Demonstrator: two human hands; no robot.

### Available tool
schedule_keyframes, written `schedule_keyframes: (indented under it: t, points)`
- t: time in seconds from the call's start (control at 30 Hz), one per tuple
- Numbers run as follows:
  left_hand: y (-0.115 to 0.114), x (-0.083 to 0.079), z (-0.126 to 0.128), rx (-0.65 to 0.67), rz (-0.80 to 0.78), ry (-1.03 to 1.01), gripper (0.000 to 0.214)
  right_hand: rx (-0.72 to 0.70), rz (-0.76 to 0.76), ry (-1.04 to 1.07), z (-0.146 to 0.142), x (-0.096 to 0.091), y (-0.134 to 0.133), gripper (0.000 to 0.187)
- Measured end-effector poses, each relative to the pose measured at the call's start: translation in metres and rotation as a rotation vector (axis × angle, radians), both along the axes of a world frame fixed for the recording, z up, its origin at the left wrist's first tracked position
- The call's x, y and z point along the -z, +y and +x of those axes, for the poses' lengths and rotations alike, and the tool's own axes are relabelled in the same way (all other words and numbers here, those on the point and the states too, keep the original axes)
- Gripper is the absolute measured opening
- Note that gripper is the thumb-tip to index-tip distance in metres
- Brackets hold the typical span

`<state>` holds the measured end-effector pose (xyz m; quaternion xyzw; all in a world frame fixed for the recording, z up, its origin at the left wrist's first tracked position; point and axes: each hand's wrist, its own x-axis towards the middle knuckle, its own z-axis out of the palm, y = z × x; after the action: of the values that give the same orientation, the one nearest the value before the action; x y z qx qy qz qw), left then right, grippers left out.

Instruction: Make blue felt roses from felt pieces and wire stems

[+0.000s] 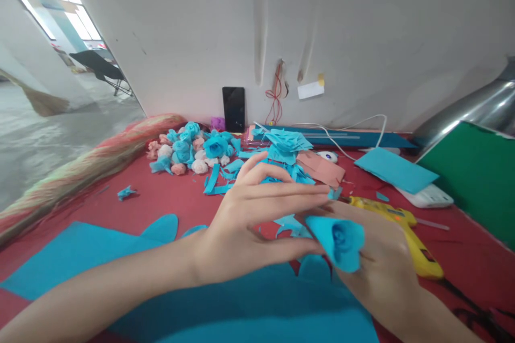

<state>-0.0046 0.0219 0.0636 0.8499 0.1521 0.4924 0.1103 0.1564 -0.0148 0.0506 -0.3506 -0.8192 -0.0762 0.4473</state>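
L to R, my feed: L hand [249, 211], thumb & fingers spread. Sky-blue, cone-shaped paper rose [340, 244], by L thumb tip, in front of R hand [388, 260]; long axis slanting, narrow end up-left twd L hand. R grip: fingers hidden, can't tell. Yellow plastic glue gun [422, 254], on red table [478, 254].

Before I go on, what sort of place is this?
Likely a handicraft workshop: a blue flower in hand, a pile of small flowers, and what looks like a yellow glue gun on the red worktop.
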Motion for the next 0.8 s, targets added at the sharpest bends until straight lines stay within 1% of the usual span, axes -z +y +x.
schedule_keyframes:
  t: [0.23,0.43,0.53,0.7,0.8]
  points:
    - [-0.0008,-0.0019,0.0007,0.020,-0.022,-0.002,0.017,-0.040,-0.039,0.021,-0.0013,-0.0043,-0.0026,0.028]
    - [-0.0005,-0.0001,-0.0009,0.036,-0.028,0.008,0.010,-0.050,-0.072,0.043,-0.0011,-0.0009,-0.0044,0.029]
    - [0.0000,0.0000,-0.0012,0.050,-0.029,0.012,0.011,-0.058,-0.081,0.052,-0.0009,-0.0010,-0.0039,0.030]
    - [-0.0013,-0.0015,-0.0007,0.034,-0.036,0.000,0.020,-0.051,-0.054,0.058,-0.0007,-0.0006,-0.0021,0.033]
    - [-0.0022,-0.0022,-0.0003,0.055,-0.056,-0.011,0.019,-0.040,-0.041,0.056,-0.0004,0.0017,-0.0022,0.031]
